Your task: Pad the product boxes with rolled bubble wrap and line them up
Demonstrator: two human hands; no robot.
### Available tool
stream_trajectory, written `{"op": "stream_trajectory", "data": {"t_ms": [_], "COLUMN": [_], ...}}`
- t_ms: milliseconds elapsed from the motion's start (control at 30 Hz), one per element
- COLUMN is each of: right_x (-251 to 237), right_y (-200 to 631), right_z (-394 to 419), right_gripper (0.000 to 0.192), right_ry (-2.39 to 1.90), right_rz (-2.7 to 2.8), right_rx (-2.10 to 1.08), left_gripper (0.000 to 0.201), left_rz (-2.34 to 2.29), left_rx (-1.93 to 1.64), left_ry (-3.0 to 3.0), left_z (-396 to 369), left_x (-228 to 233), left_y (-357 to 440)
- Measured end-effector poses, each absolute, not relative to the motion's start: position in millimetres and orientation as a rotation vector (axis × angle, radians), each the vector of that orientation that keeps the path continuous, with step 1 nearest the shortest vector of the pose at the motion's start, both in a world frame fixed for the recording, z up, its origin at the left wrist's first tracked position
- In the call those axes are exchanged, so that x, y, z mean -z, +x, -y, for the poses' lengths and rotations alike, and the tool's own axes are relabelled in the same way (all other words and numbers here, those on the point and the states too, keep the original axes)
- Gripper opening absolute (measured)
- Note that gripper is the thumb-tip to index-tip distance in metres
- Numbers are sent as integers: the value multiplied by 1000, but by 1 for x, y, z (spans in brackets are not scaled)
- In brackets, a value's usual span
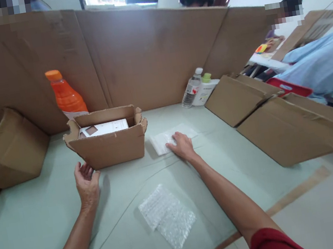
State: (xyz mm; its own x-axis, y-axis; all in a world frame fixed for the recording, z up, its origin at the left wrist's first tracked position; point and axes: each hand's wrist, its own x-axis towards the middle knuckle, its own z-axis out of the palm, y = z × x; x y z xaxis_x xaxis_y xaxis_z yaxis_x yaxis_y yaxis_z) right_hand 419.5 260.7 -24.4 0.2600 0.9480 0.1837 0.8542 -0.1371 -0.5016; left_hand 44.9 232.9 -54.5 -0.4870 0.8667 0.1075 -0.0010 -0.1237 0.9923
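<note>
A small open cardboard box [110,148] stands on the pale green table [44,228], with a white boxed item [104,128] inside it. My left hand [86,184] hovers open, palm up, just in front of the box's left corner, holding nothing. My right hand [182,145] rests flat on a white bubble-wrap sheet [162,138] lying right of the box. A second folded bubble-wrap piece [167,217] lies on the table between my forearms, nearer to me.
An orange drink bottle [65,96] stands behind the box. A water bottle [191,89] and a white bottle with a green cap [206,88] stand at the back. Cardboard walls [149,55] surround the table; open cartons lie left [9,149] and right [280,123]. Other people sit beyond, at right.
</note>
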Motion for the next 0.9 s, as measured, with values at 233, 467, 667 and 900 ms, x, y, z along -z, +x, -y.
{"op": "stream_trajectory", "data": {"t_ms": [233, 467, 667, 900], "right_x": [11, -38, -37, -33], "right_y": [411, 410, 406, 453], "right_z": [-242, -173, -115, -84], "right_gripper": [23, 19, 23, 31], "right_ry": [-1788, -1263, -1080, -1275], "right_rz": [1674, 1910, 2307, 1905], "right_rx": [-312, -460, -851, -996], "left_gripper": [75, 59, 59, 53], "left_rz": [-1524, -1457, -1481, -1629], "left_rx": [-1518, -1400, -1269, -1117], "left_ry": [1112, 1107, 1156, 1365], "left_z": [-144, -53, -34, -15], "left_x": [57, 58, 56, 24], "left_y": [70, 102, 111, 127]}}
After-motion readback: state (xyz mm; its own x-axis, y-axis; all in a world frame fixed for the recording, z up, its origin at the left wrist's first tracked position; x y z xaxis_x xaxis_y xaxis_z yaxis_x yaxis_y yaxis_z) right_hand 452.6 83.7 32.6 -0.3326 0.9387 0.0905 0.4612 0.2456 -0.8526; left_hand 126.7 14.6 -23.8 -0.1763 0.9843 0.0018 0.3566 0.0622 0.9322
